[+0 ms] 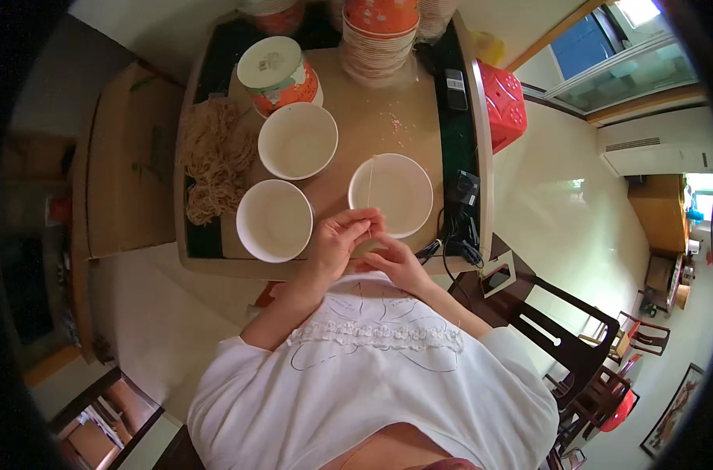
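Note:
My left hand [345, 241] is closed in a pinch over the table's near edge. From its fingertips a thin, pale string [370, 184] runs away from me, across the inside of a white paper bowl [407, 196]. My right hand [392, 262] sits just beside and below, its fingertips drawn together at the string's near end. Left of the hands stands a second white paper bowl [275, 223], and a third white bowl [298, 142] is behind it. All three stand mouth up, and I see nothing inside the left two.
Tangled tan strings [215, 160] lie at the table's left. Behind are an upside-down patterned bowl [270, 64] and stacked paper bowls [378, 51]. Pink bits [394, 125] are scattered mid-table. An adapter [467, 188] and black cables [462, 243] line the right edge, near a red stool [505, 106].

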Action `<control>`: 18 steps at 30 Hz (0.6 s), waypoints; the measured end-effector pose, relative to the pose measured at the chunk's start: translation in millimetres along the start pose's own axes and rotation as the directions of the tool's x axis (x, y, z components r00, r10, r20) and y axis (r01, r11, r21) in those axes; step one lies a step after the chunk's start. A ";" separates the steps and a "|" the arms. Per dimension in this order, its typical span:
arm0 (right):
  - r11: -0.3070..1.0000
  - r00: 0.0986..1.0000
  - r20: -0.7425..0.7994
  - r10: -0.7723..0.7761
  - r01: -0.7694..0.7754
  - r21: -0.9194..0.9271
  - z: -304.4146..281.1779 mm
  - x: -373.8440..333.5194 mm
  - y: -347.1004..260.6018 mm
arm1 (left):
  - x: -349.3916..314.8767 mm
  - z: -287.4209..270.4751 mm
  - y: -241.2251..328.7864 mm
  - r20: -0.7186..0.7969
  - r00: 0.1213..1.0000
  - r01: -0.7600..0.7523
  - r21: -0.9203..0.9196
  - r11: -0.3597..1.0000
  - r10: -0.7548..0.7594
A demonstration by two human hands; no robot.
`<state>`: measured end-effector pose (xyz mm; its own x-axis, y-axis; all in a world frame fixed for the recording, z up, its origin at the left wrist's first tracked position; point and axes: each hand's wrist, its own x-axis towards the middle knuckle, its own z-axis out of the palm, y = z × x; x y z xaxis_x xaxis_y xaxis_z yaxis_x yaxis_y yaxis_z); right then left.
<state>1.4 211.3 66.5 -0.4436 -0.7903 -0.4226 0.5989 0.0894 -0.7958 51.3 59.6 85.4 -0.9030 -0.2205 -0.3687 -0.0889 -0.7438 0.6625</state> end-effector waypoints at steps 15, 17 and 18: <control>0.756 0.938 -0.284 -0.197 0.330 0.565 -9.6 14.3 -31.4 | -18.7 -28.0 -22.3 -0.038 0.989 0.146 0.305 0.941 -0.141; 0.801 0.937 -0.288 -0.198 0.324 0.504 -4.9 9.9 -34.5 | -18.6 -35.4 -23.7 -0.043 0.987 0.157 0.326 0.932 -0.152; 0.840 0.934 -0.296 -0.199 0.318 0.440 -3.1 7.2 -34.3 | -19.0 -36.8 -23.1 -0.046 0.985 0.172 0.347 0.922 -0.166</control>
<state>-24.4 204.5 89.4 -0.7307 -0.5771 -0.3647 0.6553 -0.4432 -0.6117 86.0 57.7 53.0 -0.8552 -0.1227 -0.5036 -0.3831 -0.5049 0.7735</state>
